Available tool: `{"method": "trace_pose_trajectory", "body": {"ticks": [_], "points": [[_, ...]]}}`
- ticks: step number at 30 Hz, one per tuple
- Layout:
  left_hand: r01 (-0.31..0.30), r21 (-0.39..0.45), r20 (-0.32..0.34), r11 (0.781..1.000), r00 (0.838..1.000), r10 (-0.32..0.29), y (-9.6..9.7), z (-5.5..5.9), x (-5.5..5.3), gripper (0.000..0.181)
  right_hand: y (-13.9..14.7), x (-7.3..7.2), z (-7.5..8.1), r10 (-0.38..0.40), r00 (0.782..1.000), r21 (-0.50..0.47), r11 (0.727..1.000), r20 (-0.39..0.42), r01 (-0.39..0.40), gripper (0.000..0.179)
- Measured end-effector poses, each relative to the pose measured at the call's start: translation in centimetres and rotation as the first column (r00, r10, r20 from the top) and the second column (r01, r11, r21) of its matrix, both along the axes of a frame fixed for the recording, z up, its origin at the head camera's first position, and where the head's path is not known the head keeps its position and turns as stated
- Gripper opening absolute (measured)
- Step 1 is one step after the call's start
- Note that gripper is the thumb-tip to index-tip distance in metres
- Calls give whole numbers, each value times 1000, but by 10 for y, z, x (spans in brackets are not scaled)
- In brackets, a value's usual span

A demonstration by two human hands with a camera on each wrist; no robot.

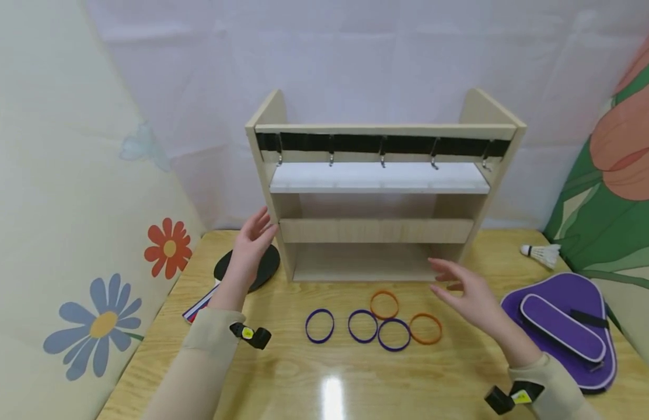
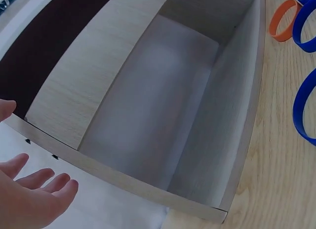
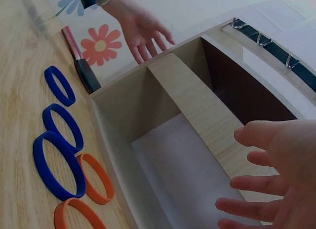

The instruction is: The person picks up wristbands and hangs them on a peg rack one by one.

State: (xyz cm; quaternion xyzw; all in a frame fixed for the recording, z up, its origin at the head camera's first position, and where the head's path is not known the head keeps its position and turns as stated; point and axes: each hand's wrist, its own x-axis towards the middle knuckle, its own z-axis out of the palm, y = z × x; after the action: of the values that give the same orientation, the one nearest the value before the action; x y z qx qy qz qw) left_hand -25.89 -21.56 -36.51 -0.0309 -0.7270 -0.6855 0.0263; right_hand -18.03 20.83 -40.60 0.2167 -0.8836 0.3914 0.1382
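A wooden shelf unit (image 1: 377,230) stands at the back of the table, with a row of several metal hooks (image 1: 383,158) along a black strip near its top. Beside the unit's left side panel, my left hand (image 1: 255,242) is raised, fingers loosely extended and holding nothing. My right hand (image 1: 468,291) hovers in front of the lower right corner of the unit, fingers spread and likewise bare. Between the hands, on the table, lie several blue-purple wristbands (image 1: 320,326) and two orange wristbands (image 1: 426,329); one orange band (image 1: 384,305) lies behind the others.
A black table tennis paddle (image 1: 267,268) lies at the left, partly behind my left arm. At the right are a purple paddle case (image 1: 561,332) and a white shuttlecock (image 1: 542,254). Flower-printed panels (image 1: 101,326) border the table (image 1: 282,385).
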Motion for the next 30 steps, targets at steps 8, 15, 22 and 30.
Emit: {"method": "trace_pose_trajectory", "body": {"ticks": [8, 15, 22, 30], "points": [[-1, 87, 70, 996, 998, -5, 4, -5, -16, 70, 6, -4, -13, 13, 998, -14, 1000, 65, -12, 42], [-29, 70, 78, 997, 997, 23, 8, -4, -19, 65, 12, -6, -20, 16, 994, -31, 999, 111, -12, 36], [-63, 82, 96, 995, 994, 55, 11, -3, -19, 64, 14, -8, -32, 35, 990, -27, 999, 135, -32, 36], [-83, 100, 97, 992, 993, 73, 13, -2, -18, 61, 13, -11, -48, 34, 991, 30, 999, 130, -38, 31]]}}
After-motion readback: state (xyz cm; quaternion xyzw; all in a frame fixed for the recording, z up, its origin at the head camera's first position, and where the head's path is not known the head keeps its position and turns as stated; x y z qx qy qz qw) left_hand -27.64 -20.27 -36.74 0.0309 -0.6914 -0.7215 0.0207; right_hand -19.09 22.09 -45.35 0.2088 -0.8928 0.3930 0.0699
